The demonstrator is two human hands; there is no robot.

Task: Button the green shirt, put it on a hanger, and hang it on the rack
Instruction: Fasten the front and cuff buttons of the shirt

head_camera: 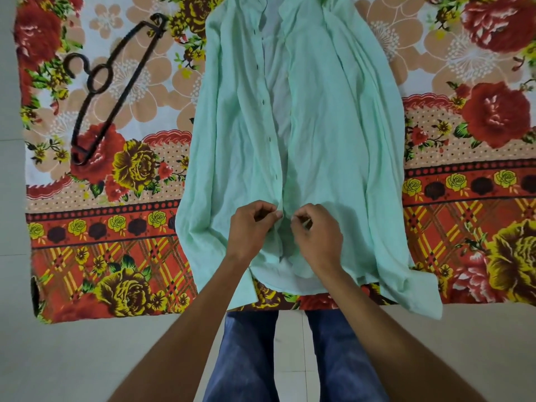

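Note:
The green shirt (324, 134) lies flat on a flowered cloth, collar away from me, its front open down the middle with dark buttonholes along the left placket. My left hand (251, 227) pinches the left front edge near the hem. Close beside it, my right hand (317, 233) pinches the right front edge, fingers curled. The two edges meet between my fingertips. A dark hanger (116, 82) lies on the cloth to the left of the shirt, hook pointing left.
The flowered cloth (116, 227) covers a pale tiled floor (87, 358). My legs in blue jeans (249, 358) stand at the cloth's near edge. No rack is in view.

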